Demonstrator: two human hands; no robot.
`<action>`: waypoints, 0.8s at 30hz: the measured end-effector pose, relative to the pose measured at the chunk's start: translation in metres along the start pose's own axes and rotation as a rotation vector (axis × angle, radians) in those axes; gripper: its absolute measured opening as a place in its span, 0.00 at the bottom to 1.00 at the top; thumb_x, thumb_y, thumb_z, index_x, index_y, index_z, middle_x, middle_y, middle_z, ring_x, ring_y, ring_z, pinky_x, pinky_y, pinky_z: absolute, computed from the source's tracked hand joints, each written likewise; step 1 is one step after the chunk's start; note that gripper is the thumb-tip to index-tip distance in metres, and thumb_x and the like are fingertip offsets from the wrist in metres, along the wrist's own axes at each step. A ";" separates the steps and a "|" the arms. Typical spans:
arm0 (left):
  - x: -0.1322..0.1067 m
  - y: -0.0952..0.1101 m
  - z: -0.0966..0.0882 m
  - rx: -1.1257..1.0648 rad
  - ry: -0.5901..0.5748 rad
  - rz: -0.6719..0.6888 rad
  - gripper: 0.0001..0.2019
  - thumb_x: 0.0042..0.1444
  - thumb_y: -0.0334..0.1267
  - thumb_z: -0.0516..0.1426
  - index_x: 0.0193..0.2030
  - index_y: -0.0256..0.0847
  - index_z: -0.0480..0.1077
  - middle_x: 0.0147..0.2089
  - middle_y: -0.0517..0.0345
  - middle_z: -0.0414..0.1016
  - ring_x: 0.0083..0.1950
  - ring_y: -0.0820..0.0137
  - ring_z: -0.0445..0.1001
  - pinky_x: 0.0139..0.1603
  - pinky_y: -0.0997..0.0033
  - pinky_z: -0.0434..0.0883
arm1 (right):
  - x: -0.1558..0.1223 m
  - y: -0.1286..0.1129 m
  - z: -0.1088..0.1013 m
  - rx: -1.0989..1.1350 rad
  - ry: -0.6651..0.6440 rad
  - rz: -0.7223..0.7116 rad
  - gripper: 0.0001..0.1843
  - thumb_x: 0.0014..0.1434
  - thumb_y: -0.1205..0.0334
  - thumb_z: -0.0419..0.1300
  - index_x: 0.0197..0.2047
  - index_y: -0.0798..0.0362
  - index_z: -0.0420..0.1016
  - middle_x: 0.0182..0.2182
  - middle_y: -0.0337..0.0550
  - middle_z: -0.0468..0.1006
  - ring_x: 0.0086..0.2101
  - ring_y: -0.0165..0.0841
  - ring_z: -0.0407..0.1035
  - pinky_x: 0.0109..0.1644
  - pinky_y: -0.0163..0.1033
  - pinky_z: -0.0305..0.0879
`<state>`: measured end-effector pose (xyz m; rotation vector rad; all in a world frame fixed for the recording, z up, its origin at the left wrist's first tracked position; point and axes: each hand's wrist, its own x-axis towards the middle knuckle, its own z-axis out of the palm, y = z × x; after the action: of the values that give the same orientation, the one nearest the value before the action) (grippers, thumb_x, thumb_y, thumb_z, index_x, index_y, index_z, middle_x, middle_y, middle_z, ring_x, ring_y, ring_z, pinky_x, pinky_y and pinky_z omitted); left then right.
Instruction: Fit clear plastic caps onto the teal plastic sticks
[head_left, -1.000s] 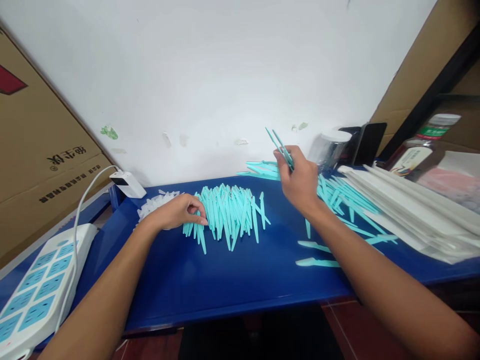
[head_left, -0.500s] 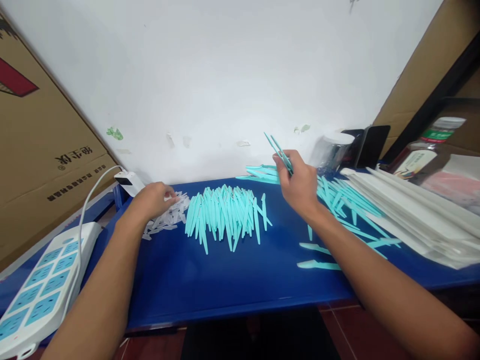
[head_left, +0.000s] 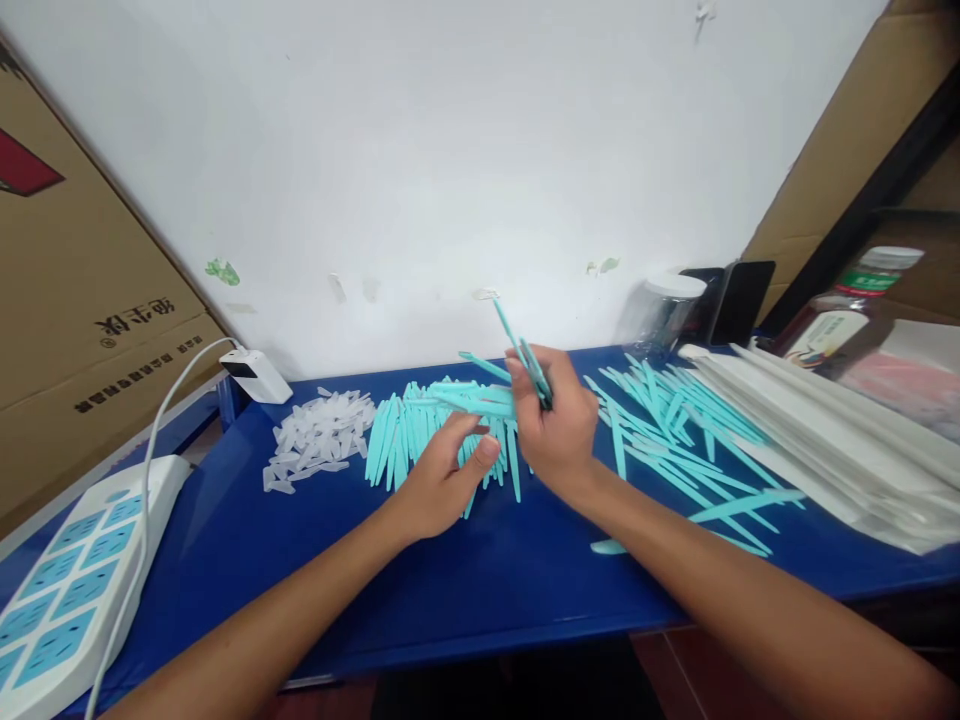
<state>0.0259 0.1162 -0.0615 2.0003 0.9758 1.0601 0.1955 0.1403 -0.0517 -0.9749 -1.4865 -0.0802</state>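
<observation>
My right hand (head_left: 556,420) is closed around several teal eyebrow razors (head_left: 480,402). Some of them point left over the middle pile, and slim teal pieces stick up past the thumb. My left hand (head_left: 446,480) is open, its thumb and fingers apart, just below the held bunch at the near edge of the middle pile of razors (head_left: 386,440). I see nothing in it, though part of its fingers is hidden. Left of that pile lies a heap of small translucent white covers (head_left: 319,435). More teal razors (head_left: 667,430) are scattered to the right, partly behind my right forearm.
On the blue table (head_left: 450,600), a white power strip (head_left: 82,570) with a cable and a white plug-in block (head_left: 256,375) lie at left. Stacked white packets (head_left: 825,440), a clear jar (head_left: 660,310) and a bottle (head_left: 847,310) crowd the right. A white wall stands behind.
My left hand has moved right from the white covers to the middle pile, its fingers opening. My right hand has come left and down, now with a bunch of razors pointing left.
</observation>
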 end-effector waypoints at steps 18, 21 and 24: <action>0.015 -0.005 -0.011 -0.344 0.218 -0.172 0.22 0.70 0.55 0.53 0.40 0.40 0.78 0.40 0.50 0.83 0.47 0.57 0.81 0.50 0.60 0.76 | -0.008 -0.010 0.010 0.133 -0.198 0.190 0.12 0.74 0.51 0.54 0.48 0.47 0.73 0.38 0.43 0.85 0.34 0.39 0.80 0.36 0.38 0.67; 0.018 -0.002 -0.021 -0.395 0.247 -0.202 0.19 0.70 0.53 0.52 0.37 0.40 0.72 0.36 0.51 0.82 0.44 0.60 0.81 0.49 0.61 0.76 | -0.003 -0.001 0.008 0.129 -0.164 0.218 0.14 0.74 0.49 0.53 0.49 0.48 0.73 0.29 0.39 0.80 0.26 0.36 0.75 0.33 0.38 0.65; 0.020 0.000 -0.034 -0.398 0.187 -0.338 0.15 0.70 0.52 0.52 0.42 0.41 0.67 0.29 0.57 0.78 0.29 0.65 0.78 0.35 0.63 0.76 | 0.006 0.012 0.005 0.106 -0.110 0.231 0.15 0.75 0.48 0.52 0.48 0.49 0.72 0.23 0.35 0.74 0.23 0.34 0.71 0.31 0.37 0.63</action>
<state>0.0047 0.1399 -0.0385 1.3799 1.0574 1.1569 0.1995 0.1537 -0.0540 -1.0710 -1.4524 0.2199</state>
